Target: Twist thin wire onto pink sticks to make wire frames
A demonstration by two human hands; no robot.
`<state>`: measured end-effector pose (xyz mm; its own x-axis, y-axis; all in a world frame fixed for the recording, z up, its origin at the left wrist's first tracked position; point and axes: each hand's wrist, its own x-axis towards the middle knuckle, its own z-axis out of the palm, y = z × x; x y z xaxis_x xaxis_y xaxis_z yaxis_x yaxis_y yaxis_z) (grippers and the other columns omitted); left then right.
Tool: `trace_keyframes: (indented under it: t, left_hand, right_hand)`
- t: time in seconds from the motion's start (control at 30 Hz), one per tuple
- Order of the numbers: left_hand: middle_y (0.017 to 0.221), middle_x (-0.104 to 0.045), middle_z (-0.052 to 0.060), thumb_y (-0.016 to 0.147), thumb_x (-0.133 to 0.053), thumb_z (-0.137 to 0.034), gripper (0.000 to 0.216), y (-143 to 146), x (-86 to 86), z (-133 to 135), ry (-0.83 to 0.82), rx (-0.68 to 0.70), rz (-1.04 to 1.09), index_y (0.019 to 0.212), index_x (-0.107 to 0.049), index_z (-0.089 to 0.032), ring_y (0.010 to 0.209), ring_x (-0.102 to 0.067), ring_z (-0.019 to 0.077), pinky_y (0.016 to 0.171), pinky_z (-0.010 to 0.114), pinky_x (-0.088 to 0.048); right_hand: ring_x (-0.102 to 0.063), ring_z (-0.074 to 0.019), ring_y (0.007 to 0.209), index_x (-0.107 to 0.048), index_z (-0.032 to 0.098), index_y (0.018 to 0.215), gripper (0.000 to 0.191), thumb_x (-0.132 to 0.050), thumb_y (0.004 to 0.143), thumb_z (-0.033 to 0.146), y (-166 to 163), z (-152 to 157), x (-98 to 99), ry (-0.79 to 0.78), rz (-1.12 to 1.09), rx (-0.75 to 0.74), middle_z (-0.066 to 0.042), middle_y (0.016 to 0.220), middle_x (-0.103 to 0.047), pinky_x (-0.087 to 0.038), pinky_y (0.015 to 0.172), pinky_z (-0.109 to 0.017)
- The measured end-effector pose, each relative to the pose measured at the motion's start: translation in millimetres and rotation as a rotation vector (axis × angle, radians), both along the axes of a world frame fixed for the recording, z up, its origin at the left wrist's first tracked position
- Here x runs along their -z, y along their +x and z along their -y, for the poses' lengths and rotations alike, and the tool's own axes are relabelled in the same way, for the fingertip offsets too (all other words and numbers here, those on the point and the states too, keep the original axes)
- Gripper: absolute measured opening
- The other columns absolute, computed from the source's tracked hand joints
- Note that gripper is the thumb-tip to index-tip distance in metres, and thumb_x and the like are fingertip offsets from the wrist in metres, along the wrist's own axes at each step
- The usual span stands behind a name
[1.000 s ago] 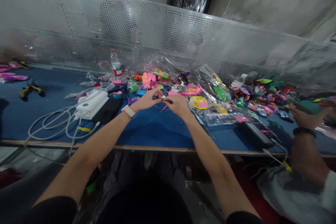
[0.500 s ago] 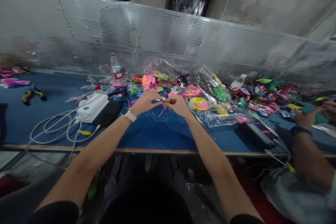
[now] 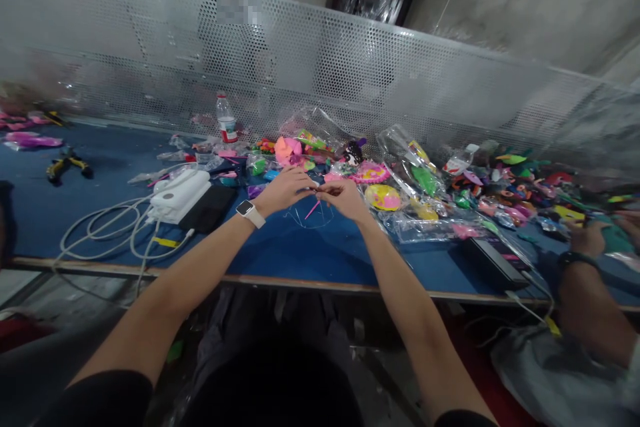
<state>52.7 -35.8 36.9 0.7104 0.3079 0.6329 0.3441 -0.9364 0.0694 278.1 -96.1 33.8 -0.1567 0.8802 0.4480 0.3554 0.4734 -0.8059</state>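
Observation:
My left hand [image 3: 285,191], with a pale watch on its wrist, has thumb and fingers pinched together above the middle of the blue table. Fingertip to fingertip with it, my right hand [image 3: 345,197] is also closed in a pinch. What lies between the fingertips is too small to make out. Just below them a thin clear thread [image 3: 309,227] hangs in a loose loop. A slim pink stick [image 3: 313,209] slants down under the right fingertips. Behind the hands are a pink foam shape [image 3: 288,151] and a yellow-and-pink oval piece [image 3: 383,197].
White power adapter [image 3: 180,195] and looped cables lie left, with pliers [image 3: 69,165] farther off. Bagged colourful pieces [image 3: 425,180] line the perforated screen [image 3: 350,60], beside a bottle [image 3: 227,121]. A black device [image 3: 495,263] and a co-worker's hand [image 3: 587,237] are at right.
The whole view has shifted and tilted slightly. My hands stay pinched together over the same spot, with the thread and pink stick still below them.

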Motion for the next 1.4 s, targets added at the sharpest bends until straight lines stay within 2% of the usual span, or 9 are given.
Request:
trace_keyframes:
  t: [0.2,0.3,0.43,0.5,0.57,0.7,0.93,1.1,1.4]
  left_hand:
    - [0.100,-0.078,0.008,0.103,-0.066,-0.028,0.014,8.4,-1.5,10.1,-0.127,-0.024,0.120,0.103,-0.076,-0.019,0.103,-0.071,0.0249,0.098,0.043,-0.050]
    - [0.095,-0.077,0.007,0.100,-0.065,-0.029,0.017,10.9,-4.9,14.1,-0.371,0.009,0.236,0.095,-0.075,-0.017,0.091,-0.071,0.0218,0.087,0.038,-0.054]
    - [0.081,-0.073,0.005,0.099,-0.062,-0.036,0.026,9.3,-8.4,12.5,-0.791,0.173,0.224,0.084,-0.072,-0.017,0.077,-0.067,0.0183,0.073,0.032,-0.054]
    - [0.080,-0.072,0.005,0.098,-0.063,-0.035,0.025,8.8,-7.9,10.6,-0.876,0.207,0.225,0.082,-0.070,-0.017,0.076,-0.066,0.0174,0.072,0.032,-0.054]
    - [0.083,-0.072,0.005,0.098,-0.065,-0.033,0.020,10.1,-6.2,9.9,-0.823,0.183,0.282,0.086,-0.069,-0.017,0.076,-0.066,0.0171,0.071,0.031,-0.054]
    - [0.092,-0.076,0.006,0.100,-0.067,-0.029,0.012,15.7,-1.4,13.4,-0.488,0.043,0.392,0.102,-0.070,-0.017,0.083,-0.070,0.0189,0.077,0.033,-0.057]
    - [0.112,-0.077,0.010,0.111,-0.054,-0.028,0.023,14.4,6.9,12.3,0.005,-0.098,0.202,0.116,-0.074,-0.020,0.105,-0.072,0.0241,0.091,0.039,-0.055]
    - [0.118,-0.076,0.011,0.114,-0.048,-0.030,0.029,11.8,10.2,7.3,0.125,-0.131,0.167,0.120,-0.075,-0.021,0.106,-0.072,0.0233,0.092,0.039,-0.053]
    - [0.113,-0.072,0.012,0.114,-0.043,-0.027,0.029,15.2,8.1,11.0,0.137,-0.104,0.100,0.119,-0.070,-0.017,0.097,-0.069,0.0220,0.086,0.035,-0.055]
  right_hand:
    - [-0.057,-0.0154,0.053,-0.084,0.021,0.082,0.029,-0.084,0.078,0.049,-2.8,2.0,1.7,0.090,0.053,0.065,-0.002,0.065,-0.073,-0.044,0.052,-0.029]
    - [-0.059,-0.0165,0.057,-0.084,0.022,0.082,0.027,-0.081,0.084,0.048,-3.0,6.1,0.0,0.189,0.131,0.113,-0.004,0.070,-0.076,-0.044,0.056,-0.030]
    - [-0.066,-0.0186,0.066,-0.086,0.025,0.085,0.021,-0.078,0.091,0.044,-3.4,11.1,-2.6,0.294,0.285,0.119,-0.005,0.081,-0.081,-0.050,0.067,-0.032]
    - [-0.068,-0.0191,0.068,-0.086,0.026,0.086,0.019,-0.077,0.091,0.042,-4.5,11.2,-2.8,0.307,0.316,0.112,-0.005,0.082,-0.082,-0.051,0.070,-0.033]
    - [-0.068,-0.0196,0.068,-0.086,0.025,0.086,0.019,-0.078,0.090,0.042,-6.0,9.7,-2.5,0.289,0.273,0.135,-0.005,0.083,-0.082,-0.051,0.068,-0.033]
    - [-0.063,-0.0183,0.058,-0.084,0.021,0.085,0.030,-0.080,0.084,0.052,-8.2,5.9,-3.0,0.164,0.023,0.160,-0.006,0.075,-0.079,-0.049,0.057,-0.032]
    - [-0.058,-0.0146,0.050,-0.078,0.021,0.079,0.045,-0.086,0.074,0.065,-8.2,5.8,-8.5,0.024,-0.110,0.044,-0.005,0.072,-0.077,-0.049,0.052,-0.030]
    - [-0.058,-0.0135,0.051,-0.080,0.020,0.082,0.039,-0.084,0.078,0.058,-8.3,7.6,-8.9,0.040,-0.101,0.035,-0.004,0.072,-0.076,-0.049,0.051,-0.029]
    - [-0.057,-0.0127,0.049,-0.079,0.019,0.079,0.038,-0.089,0.074,0.054,1.8,10.5,-17.1,-0.021,-0.051,-0.039,0.000,0.063,-0.069,-0.048,0.050,-0.028]
